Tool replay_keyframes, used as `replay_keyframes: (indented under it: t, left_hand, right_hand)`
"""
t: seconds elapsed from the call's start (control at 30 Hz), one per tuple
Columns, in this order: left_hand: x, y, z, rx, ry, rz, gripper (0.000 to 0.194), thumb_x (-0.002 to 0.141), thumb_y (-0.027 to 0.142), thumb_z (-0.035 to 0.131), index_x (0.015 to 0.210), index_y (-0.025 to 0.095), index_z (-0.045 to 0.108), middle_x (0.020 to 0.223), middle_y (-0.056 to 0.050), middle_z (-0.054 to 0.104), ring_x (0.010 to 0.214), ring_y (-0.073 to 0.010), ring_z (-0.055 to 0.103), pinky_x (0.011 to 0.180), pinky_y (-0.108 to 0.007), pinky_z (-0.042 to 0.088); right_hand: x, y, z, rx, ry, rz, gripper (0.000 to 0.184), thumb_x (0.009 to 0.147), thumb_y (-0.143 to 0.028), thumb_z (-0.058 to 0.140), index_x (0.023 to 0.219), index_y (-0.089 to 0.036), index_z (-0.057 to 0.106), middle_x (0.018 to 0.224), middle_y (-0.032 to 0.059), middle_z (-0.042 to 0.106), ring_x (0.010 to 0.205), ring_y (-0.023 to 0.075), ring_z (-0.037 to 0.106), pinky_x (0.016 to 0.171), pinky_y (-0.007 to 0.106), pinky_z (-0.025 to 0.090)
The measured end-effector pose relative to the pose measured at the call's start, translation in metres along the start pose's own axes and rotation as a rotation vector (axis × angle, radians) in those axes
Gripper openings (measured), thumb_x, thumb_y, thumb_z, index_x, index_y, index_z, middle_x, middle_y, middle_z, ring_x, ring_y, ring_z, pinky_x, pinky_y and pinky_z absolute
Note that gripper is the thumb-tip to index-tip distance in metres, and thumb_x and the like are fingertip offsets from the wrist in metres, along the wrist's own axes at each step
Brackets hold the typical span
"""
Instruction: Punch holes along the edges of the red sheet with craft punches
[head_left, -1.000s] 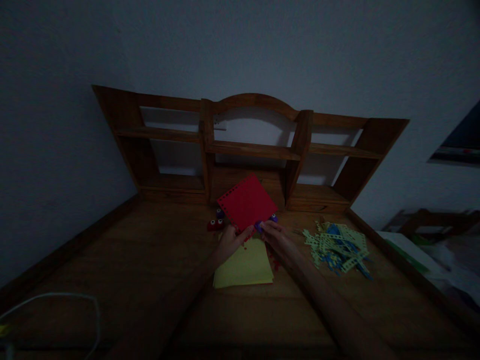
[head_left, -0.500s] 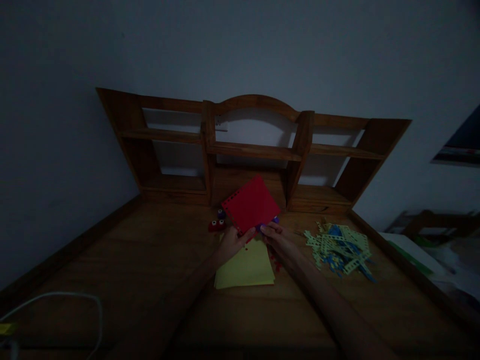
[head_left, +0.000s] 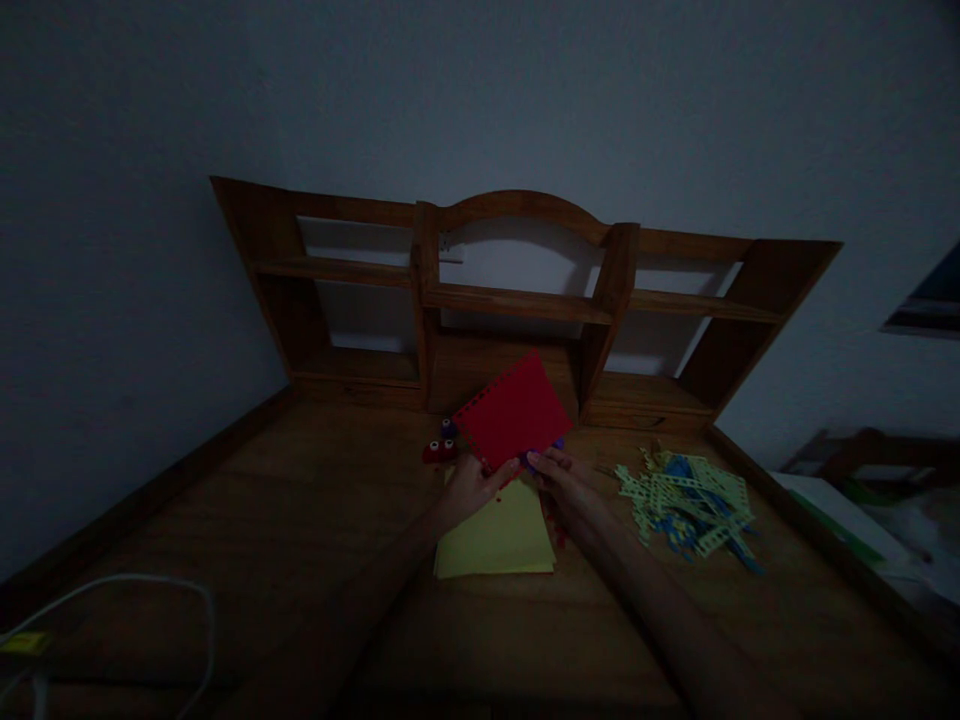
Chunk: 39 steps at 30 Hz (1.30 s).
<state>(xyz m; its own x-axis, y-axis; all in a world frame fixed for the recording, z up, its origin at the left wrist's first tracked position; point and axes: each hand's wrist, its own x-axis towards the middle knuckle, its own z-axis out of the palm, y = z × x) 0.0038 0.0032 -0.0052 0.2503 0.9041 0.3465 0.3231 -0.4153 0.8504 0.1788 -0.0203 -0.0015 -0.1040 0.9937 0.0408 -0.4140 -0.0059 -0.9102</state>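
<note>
My left hand (head_left: 474,484) grips the near left edge of a red sheet of paper (head_left: 514,410), which is tilted up over the desk. A row of small cut-outs runs along the sheet's left edge. In my right hand (head_left: 562,476) is a small purple craft punch (head_left: 532,459), pinched at the sheet's near edge; the fingers partly hide it. Beneath both hands lies a stack of yellow paper (head_left: 495,540). Small red paper bits (head_left: 556,525) are scattered beside the stack, partly behind my right wrist.
Left of the sheet sit a red punch-like piece (head_left: 438,452) and a dark purple one (head_left: 448,428). To the right is a pile of pale green and blue perforated strips (head_left: 694,505). A wooden shelf (head_left: 517,300) stands behind; a white cable (head_left: 135,577) curls at lower left.
The whole view has shifted slightly, so things appear a little further right. Both hands keep their hold on the red sheet and the purple punch.
</note>
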Motion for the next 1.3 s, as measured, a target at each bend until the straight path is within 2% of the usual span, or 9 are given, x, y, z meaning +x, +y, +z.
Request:
replay_keyframes:
  t: [0.23,0.37,0.57,0.7,0.87,1.03,1.2,1.3]
  left_hand:
    - [-0.001,0.003,-0.003,0.042,0.004,0.035,0.042,0.083,0.048,0.057,0.107,0.014,0.062,0.095,-0.007,0.068,0.08,-0.0204,0.06,0.073,-0.03,0.049]
    - [0.002,-0.004,0.0,-0.024,-0.014,0.071,0.038,0.085,0.046,0.056,0.107,0.016,0.062,0.091,-0.006,0.068,0.085,-0.0209,0.061,0.078,-0.031,0.049]
    - [0.004,-0.009,0.003,-0.11,0.006,0.144,0.034,0.084,0.042,0.058,0.109,0.018,0.061,0.107,-0.008,0.066,0.105,-0.0217,0.058,0.092,-0.032,0.045]
    - [0.002,-0.005,0.001,-0.071,-0.001,0.084,0.041,0.083,0.045,0.058,0.113,0.016,0.06,0.106,-0.009,0.067,0.097,-0.0224,0.061,0.088,-0.034,0.048]
    - [0.0,0.004,-0.002,-0.049,-0.02,0.068,0.041,0.083,0.047,0.058,0.111,0.017,0.061,0.104,-0.008,0.067,0.095,-0.0223,0.06,0.085,-0.032,0.048]
    - [0.0,-0.002,-0.001,-0.033,-0.037,0.015,0.042,0.083,0.051,0.056,0.104,0.015,0.062,0.09,-0.007,0.068,0.08,-0.0208,0.06,0.073,-0.03,0.05]
    - [0.002,-0.006,0.0,-0.084,-0.037,0.046,0.042,0.083,0.047,0.058,0.11,0.014,0.059,0.103,-0.009,0.067,0.084,-0.0196,0.061,0.075,-0.03,0.05]
    - [0.003,-0.006,-0.001,-0.09,-0.048,0.071,0.042,0.084,0.046,0.057,0.11,0.014,0.059,0.102,-0.009,0.067,0.085,-0.0199,0.061,0.077,-0.031,0.05]
  right_hand:
    - [-0.006,-0.009,0.006,-0.004,-0.003,0.057,0.024,0.068,-0.035,0.082,0.077,-0.018,0.067,0.057,-0.0029,0.06,0.044,0.0097,0.049,0.045,0.022,0.037]
    - [-0.007,-0.01,0.008,-0.014,0.004,0.066,0.025,0.069,-0.037,0.081,0.079,-0.019,0.067,0.054,-0.0039,0.059,0.042,0.0097,0.048,0.045,0.023,0.036]
    - [-0.006,-0.01,0.008,0.015,-0.016,0.06,0.024,0.068,-0.035,0.081,0.078,-0.018,0.067,0.062,-0.0019,0.064,0.046,0.0098,0.052,0.046,0.023,0.038]
    - [-0.007,-0.01,0.008,0.011,-0.023,0.061,0.023,0.07,-0.035,0.08,0.08,-0.018,0.068,0.066,-0.0008,0.066,0.048,0.0105,0.054,0.049,0.023,0.04]
    - [-0.006,-0.007,0.008,0.009,0.017,0.046,0.029,0.067,-0.036,0.081,0.087,-0.019,0.069,0.08,0.0027,0.071,0.058,0.0139,0.06,0.054,0.024,0.044]
    - [-0.005,-0.006,0.005,-0.035,0.025,0.043,0.028,0.067,-0.038,0.081,0.081,-0.019,0.068,0.068,-0.0003,0.067,0.05,0.0109,0.055,0.05,0.023,0.04]
    - [-0.005,-0.005,0.003,-0.05,0.016,0.05,0.027,0.069,-0.039,0.08,0.08,-0.018,0.065,0.062,-0.0016,0.063,0.046,0.0105,0.052,0.046,0.023,0.036]
    - [-0.005,-0.005,0.004,-0.054,0.013,0.05,0.027,0.069,-0.039,0.08,0.079,-0.018,0.065,0.06,-0.0022,0.062,0.045,0.0101,0.051,0.045,0.023,0.035]
